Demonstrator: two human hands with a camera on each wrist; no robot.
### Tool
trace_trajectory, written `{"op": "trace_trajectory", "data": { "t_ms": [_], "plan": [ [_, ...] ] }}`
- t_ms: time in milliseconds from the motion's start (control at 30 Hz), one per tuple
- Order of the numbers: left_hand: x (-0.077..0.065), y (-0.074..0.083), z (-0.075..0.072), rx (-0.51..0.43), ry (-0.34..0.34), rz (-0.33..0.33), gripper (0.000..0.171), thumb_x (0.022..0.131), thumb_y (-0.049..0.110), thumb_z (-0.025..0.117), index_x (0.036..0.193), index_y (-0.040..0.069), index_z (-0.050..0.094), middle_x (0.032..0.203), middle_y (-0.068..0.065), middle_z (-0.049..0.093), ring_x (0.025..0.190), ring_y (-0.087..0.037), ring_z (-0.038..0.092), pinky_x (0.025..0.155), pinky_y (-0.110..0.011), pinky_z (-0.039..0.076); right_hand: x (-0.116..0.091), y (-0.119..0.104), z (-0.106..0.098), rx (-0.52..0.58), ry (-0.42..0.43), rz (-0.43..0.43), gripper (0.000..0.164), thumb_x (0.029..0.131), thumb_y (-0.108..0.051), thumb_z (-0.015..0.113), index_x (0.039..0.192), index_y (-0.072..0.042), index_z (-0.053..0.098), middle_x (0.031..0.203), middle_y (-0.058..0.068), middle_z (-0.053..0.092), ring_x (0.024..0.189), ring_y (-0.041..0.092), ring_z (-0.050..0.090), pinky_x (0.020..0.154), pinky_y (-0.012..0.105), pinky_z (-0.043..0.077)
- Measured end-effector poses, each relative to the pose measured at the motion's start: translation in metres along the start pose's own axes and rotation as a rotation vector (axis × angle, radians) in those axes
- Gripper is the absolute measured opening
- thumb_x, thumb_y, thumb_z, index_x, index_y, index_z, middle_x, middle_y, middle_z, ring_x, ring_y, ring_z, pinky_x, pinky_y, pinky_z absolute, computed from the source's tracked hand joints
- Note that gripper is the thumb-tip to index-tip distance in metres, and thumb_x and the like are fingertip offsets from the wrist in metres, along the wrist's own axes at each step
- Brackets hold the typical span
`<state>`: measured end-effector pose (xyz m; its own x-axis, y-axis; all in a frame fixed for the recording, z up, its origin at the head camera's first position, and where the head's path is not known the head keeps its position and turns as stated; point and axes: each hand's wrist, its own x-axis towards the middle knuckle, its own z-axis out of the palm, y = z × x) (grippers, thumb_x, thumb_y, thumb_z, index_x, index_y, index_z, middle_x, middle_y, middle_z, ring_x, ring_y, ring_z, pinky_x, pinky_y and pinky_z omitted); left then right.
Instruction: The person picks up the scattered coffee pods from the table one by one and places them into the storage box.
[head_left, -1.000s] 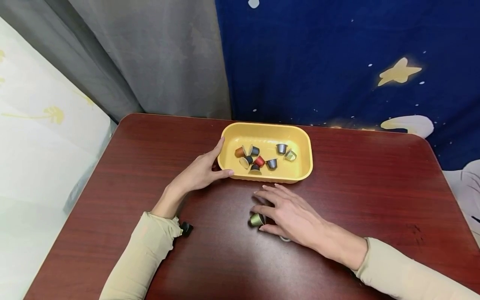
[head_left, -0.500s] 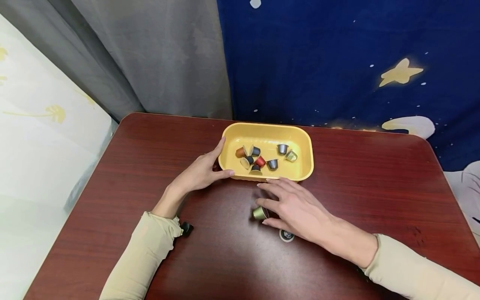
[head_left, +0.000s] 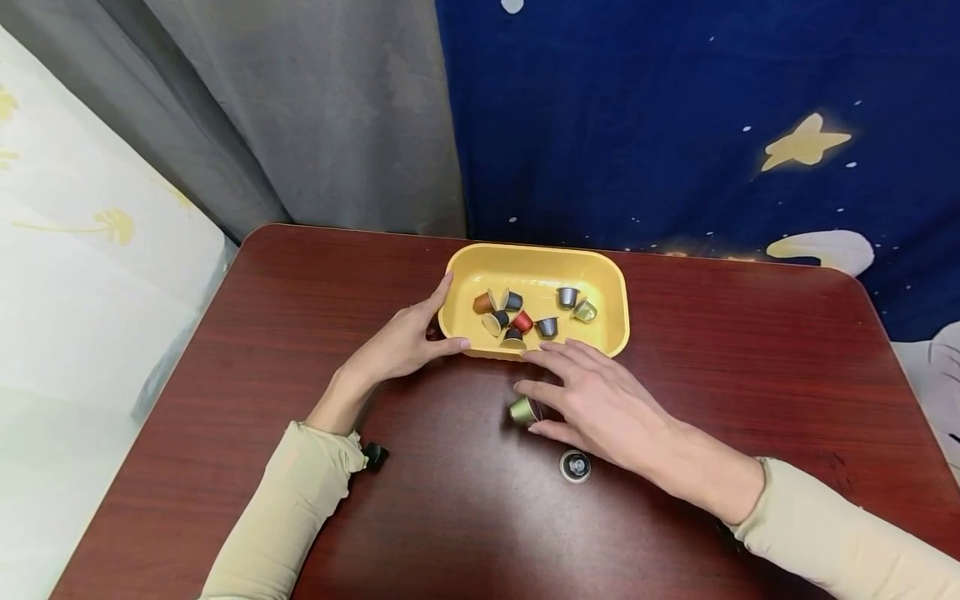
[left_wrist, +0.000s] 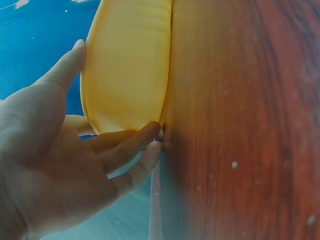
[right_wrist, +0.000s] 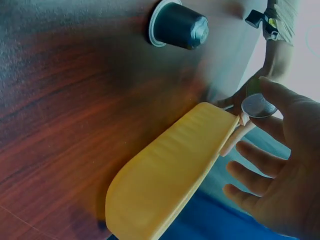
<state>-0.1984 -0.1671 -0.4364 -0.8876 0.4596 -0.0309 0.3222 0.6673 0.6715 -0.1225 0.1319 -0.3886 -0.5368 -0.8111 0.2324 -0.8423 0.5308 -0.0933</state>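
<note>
In the head view my right hand (head_left: pixel 611 410) pinches a green coffee capsule (head_left: pixel 521 410) between thumb and forefinger, just in front of a yellow tray (head_left: pixel 617 287). The other fingers are spread towards the tray's front rim. In the right wrist view the capsule's pale lid (right_wrist: pixel 258 105) faces the camera. My left hand (head_left: pixel 400 343) touches the tray's left end with fairly straight fingers, thumb at the front rim. A dark coffee capsule (head_left: pixel 575 467) stands on its rim on the table below my right hand. Several capsules lie in the tray, including a red capsule (head_left: pixel 521 321).
The dark red wooden table (head_left: pixel 750 375) extends on both sides of the tray. Behind its far edge hang a grey curtain (head_left: pixel 337 117) and a blue star-patterned cloth (head_left: pixel 600 117). A small black object (head_left: pixel 375 456) sits at my left cuff.
My right hand has moved up towards the tray with the green capsule, uncovering the dark capsule on the table. My left hand has stayed at the tray.
</note>
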Motion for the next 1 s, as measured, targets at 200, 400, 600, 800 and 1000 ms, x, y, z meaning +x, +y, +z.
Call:
{"op": "trace_trajectory", "data": {
  "t_ms": [200, 400, 600, 800, 1000],
  "plan": [
    [-0.001, 0.000, -0.001, 0.000, 0.002, 0.008, 0.102, 0.090, 0.042, 0.072, 0.161, 0.017, 0.003, 0.157, -0.014, 0.034, 0.134, -0.026, 0.046, 0.109, -0.044, 0.037, 0.003, 0.005, -0.004, 0.009, 0.024, 0.000, 0.047, 0.086, -0.042, 0.077, 0.125, -0.017, 0.070, 0.137, 0.013, 0.057, 0.127, 0.035, 0.051, 0.115, 0.045, 0.029],
    [0.000, -0.001, 0.000, 0.005, 0.002, 0.011, 0.102, 0.090, 0.042, 0.072, 0.161, 0.017, 0.003, 0.158, -0.014, 0.033, 0.135, -0.026, 0.045, 0.109, -0.044, 0.037, 0.005, 0.011, -0.006, 0.006, 0.032, 0.000, 0.047, 0.086, -0.043, 0.076, 0.124, -0.015, 0.071, 0.136, 0.013, 0.058, 0.128, 0.034, 0.050, 0.114, 0.046, 0.029],
    [0.002, 0.002, 0.000, -0.007, -0.010, 0.015, 0.103, 0.090, 0.043, 0.072, 0.161, 0.017, 0.001, 0.156, -0.015, 0.036, 0.130, -0.027, 0.050, 0.107, -0.044, 0.039, 0.005, 0.017, -0.008, -0.004, 0.037, 0.012, 0.049, 0.085, -0.043, 0.077, 0.125, -0.015, 0.070, 0.136, 0.013, 0.058, 0.131, 0.033, 0.048, 0.113, 0.048, 0.031],
    [0.001, 0.003, -0.001, -0.005, -0.019, 0.002, 0.105, 0.089, 0.045, 0.072, 0.161, 0.020, -0.001, 0.153, -0.017, 0.040, 0.127, -0.026, 0.053, 0.106, -0.045, 0.040, 0.005, 0.023, -0.012, 0.008, 0.054, 0.024, 0.046, 0.084, -0.040, 0.079, 0.122, -0.016, 0.071, 0.135, 0.012, 0.058, 0.129, 0.033, 0.050, 0.114, 0.047, 0.030],
    [0.001, 0.001, -0.001, -0.003, -0.020, 0.001, 0.105, 0.090, 0.047, 0.070, 0.160, 0.020, -0.002, 0.157, -0.015, 0.034, 0.131, -0.027, 0.049, 0.108, -0.045, 0.038, 0.006, 0.030, -0.014, 0.010, 0.075, 0.033, 0.045, 0.084, -0.037, 0.080, 0.122, -0.016, 0.072, 0.133, 0.013, 0.059, 0.126, 0.034, 0.052, 0.111, 0.047, 0.034]
  ]
}}
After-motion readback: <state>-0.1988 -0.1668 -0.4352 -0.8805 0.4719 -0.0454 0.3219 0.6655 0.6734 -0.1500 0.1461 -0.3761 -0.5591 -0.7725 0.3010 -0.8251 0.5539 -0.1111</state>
